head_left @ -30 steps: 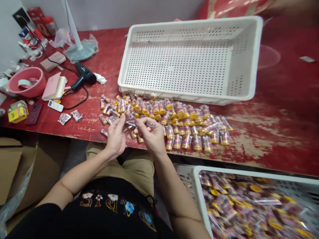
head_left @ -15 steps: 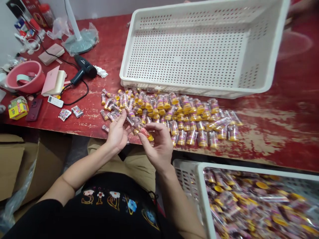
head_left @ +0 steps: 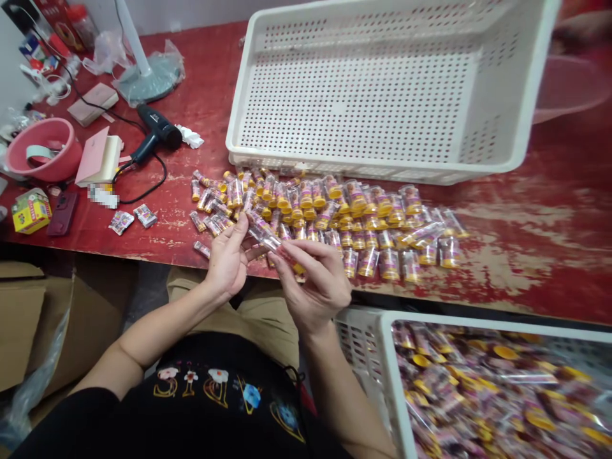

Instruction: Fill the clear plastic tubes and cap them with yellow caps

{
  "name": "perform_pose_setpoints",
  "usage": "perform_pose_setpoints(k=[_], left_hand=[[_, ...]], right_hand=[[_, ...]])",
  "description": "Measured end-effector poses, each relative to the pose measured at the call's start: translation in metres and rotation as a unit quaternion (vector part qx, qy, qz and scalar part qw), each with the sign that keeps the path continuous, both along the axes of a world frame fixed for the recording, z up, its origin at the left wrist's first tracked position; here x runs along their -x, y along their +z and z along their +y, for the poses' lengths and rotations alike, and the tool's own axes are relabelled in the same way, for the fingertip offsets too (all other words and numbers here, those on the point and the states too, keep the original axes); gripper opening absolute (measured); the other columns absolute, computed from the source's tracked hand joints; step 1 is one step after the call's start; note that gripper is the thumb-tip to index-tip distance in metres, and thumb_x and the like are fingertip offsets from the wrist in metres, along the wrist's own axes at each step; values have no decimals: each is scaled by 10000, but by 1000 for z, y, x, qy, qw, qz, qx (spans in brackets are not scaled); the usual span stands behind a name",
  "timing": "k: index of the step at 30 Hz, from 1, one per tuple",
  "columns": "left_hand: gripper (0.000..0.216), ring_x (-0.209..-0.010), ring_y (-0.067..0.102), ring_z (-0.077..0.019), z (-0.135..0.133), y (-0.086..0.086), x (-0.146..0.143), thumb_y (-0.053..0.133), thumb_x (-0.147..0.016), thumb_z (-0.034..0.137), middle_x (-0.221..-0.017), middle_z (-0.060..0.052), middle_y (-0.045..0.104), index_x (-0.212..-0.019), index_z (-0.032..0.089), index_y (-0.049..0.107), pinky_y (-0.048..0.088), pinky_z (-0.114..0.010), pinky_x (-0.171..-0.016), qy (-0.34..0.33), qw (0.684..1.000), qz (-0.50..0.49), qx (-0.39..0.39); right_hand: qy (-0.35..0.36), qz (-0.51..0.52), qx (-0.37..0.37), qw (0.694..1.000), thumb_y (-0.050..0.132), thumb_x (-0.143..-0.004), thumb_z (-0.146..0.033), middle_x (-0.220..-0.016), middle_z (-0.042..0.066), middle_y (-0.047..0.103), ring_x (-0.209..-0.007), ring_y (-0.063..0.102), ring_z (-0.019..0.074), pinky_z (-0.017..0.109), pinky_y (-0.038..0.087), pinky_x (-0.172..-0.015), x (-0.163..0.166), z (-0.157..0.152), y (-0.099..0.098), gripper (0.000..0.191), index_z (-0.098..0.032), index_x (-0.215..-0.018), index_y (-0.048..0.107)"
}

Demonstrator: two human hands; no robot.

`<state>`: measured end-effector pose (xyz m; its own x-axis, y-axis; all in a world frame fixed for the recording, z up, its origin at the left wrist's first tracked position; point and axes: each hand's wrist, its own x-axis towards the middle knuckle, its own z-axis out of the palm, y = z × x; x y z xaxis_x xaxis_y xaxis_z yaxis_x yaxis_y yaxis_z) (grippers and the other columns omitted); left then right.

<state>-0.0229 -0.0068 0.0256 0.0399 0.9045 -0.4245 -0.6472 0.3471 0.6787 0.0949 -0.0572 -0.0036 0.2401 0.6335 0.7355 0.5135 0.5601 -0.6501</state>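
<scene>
Just in front of the table edge, my left hand point(head_left: 227, 262) pinches the left end of a clear plastic tube point(head_left: 262, 233) with a purple label. My right hand point(head_left: 316, 284) has its thumb and fingers closed round the tube's other end, where some red and yellow shows between them. The tube slants down to the right between both hands. Behind it, many similar tubes point(head_left: 358, 199) with yellow ends stand and lie crowded on the red table point(head_left: 191, 226). What lies under my right fingers is partly hidden.
A white perforated crate point(head_left: 344, 108) rests tilted behind the tubes. At lower right, another white crate point(head_left: 388, 357) holds many yellow-ended tubes. A hair dryer point(head_left: 155, 134), pink bowl point(head_left: 45, 153), phone point(head_left: 63, 212) and lamp base point(head_left: 153, 83) occupy the left. A blurred hand point(head_left: 581, 29) shows at far right.
My right hand has shifted right and turned, drawing out along the tube, so more of its clear length shows. My left hand stays almost where it was.
</scene>
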Motion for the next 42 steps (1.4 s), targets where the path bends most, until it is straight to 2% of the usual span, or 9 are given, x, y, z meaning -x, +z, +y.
perform_pose_setpoints(k=[4,9,12,14,19,26,32,37,42], left_hand=[[322,-917,737,-182,-3,-1,-2,831,-744,438,-862,-45,763,-816,156,693,560,-285,-832,0,1000,1,-2],[338,-957,745,-193,-10,-1,-3,876,-697,372,-916,-48,773,-875,151,694,562,-288,-872,-43,999,-10,-20],[330,-982,747,-203,-11,0,-1,891,-680,299,-973,-59,778,-898,151,691,562,-294,-887,-36,999,-6,-34],[334,-1034,740,-224,-13,2,1,881,-694,287,-1014,-76,778,-936,157,692,558,-322,-919,-43,998,-7,-34],[430,-1146,705,-260,-22,7,1,907,-652,249,-1064,-96,775,-1019,172,696,533,-342,-973,-60,997,-7,-39],[510,-1179,686,-268,-29,8,-3,927,-623,297,-1073,-99,781,-1067,201,697,522,-357,-998,-75,995,12,-61],[466,-1117,718,-278,-28,7,4,895,-680,325,-1019,-111,790,-1082,180,707,555,-369,-950,-113,993,-4,-27],[225,-1053,742,-235,-16,8,10,773,-832,311,-979,-61,781,-1013,191,715,563,-358,-954,-42,999,-5,-19],[130,-1091,723,-204,4,15,23,643,-939,285,-987,-45,761,-961,174,707,552,-355,-998,31,999,-15,40]], right_hand=[[21,62,43,997,784,-780,-68,-1004,40,691,-899,682,153,313,605,-767,6,-3,-7,440,-293,-1157,746],[-42,73,49,995,744,-833,-118,-1040,51,652,-969,663,162,327,596,-834,7,-11,-11,443,-303,-1234,719],[75,50,120,989,603,-929,-134,-1241,102,628,-1182,625,215,423,569,-986,1,-19,-9,490,-301,-1389,611],[114,51,142,982,563,-945,-128,-1276,107,628,-1214,618,225,451,559,-1012,-2,-23,-7,497,-308,-1407,594],[40,96,120,987,649,-900,-140,-1104,75,631,-984,650,167,335,594,-803,-4,-20,-10,447,-320,-1309,676],[5,89,111,990,629,-917,-153,-1017,57,610,-945,627,162,343,580,-795,2,-19,-12,422,-333,-1295,685],[-19,86,103,991,668,-891,-133,-951,38,619,-876,636,148,321,574,-749,3,-20,-7,344,-330,-1159,754],[-23,42,60,997,698,-862,-105,-928,26,684,-844,665,151,315,575,-733,4,-21,-4,331,-330,-1093,771],[-79,146,88,982,690,-871,-126,-875,35,656,-811,651,155,315,552,-708,5,-30,-6,244,-281,-1032,789]])
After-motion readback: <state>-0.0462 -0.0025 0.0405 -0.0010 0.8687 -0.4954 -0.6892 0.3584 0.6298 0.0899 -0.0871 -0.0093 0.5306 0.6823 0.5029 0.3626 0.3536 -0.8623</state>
